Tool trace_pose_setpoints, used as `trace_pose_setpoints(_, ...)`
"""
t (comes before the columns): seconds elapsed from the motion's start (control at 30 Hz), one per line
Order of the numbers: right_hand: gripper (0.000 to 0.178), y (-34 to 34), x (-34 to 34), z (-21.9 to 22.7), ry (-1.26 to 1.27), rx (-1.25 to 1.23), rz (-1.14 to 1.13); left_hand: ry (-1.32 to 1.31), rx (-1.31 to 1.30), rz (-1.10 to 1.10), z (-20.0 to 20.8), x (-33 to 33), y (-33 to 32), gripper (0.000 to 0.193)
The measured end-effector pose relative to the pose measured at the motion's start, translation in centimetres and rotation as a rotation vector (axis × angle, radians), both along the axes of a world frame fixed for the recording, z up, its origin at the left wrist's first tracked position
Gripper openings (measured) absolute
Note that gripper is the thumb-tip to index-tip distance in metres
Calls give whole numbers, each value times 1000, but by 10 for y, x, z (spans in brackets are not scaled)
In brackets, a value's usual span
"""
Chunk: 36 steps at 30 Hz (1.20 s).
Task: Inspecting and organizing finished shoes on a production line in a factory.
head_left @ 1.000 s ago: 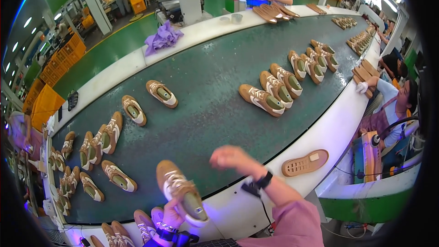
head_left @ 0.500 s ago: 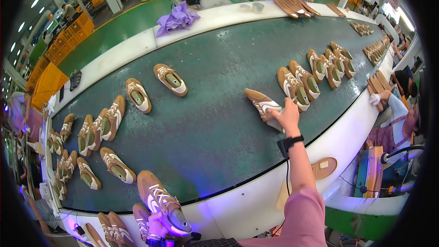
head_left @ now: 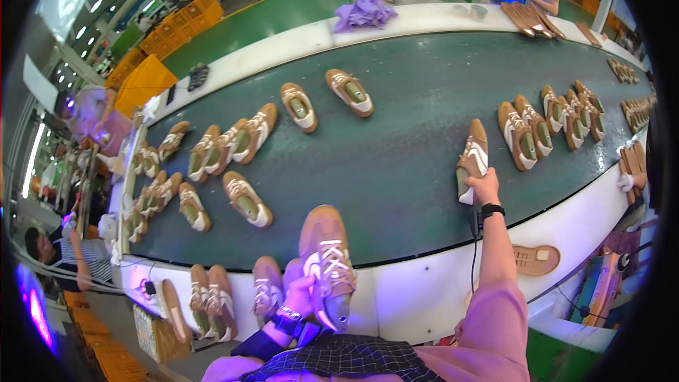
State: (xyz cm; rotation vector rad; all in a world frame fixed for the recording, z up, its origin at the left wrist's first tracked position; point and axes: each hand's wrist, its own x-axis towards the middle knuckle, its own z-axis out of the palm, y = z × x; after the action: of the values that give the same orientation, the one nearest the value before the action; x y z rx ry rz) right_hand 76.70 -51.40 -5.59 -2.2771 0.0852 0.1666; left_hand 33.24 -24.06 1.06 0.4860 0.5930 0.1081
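My left hand is closed round the side of a brown sneaker with white laces. This shoe is held up close to me, toe pointing away, over the near edge of the belt, in violet light. Out over the green belt, my right hand grips the heel end of another brown sneaker, turned on its side with its toe pointing away. A pair of sneakers stands on the belt just right of it. Behind my left hand, another sneaker sits on the white ledge.
Several sneakers stand on the green belt at left and far right. A white ledge borders it, with a loose sole at right and more shoes at left. A purple cloth lies on the far ledge. Other people work around the belt.
My right hand has lifted or turned its sneaker more upright, toe now pointing away, apart from the neighbouring pair. My left hand keeps its sneaker. The whole view has swung left.
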Motion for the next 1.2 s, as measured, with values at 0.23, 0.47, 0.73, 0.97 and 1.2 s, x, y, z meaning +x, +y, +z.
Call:
trace_pose_setpoints(0.23, 27, 22, -138, 31, 406, 1154, 160, -202, -89, -165, 37, -32, -4, 92)
trace_pose_setpoints(0.47, 104, 61, -314, 148, 1131, 1773, 563, -446, -32, -181, 66, -72, -6, 96)
trace_pose_setpoints(0.73, 87, 93, -388, 138, 1470, 1511, 835, -271, 6, 168, 28, -140, -2, 80)
trace_pose_setpoints(0.97, 70, 122, -391, 160, 1277, 1348, 702, -286, 126, 224, 100, -146, 0, 63)
trace_pose_setpoints(1.2, 54, 145, -389, 195, 862, 1557, 481, -339, 89, 592, 107, -139, 25, 42)
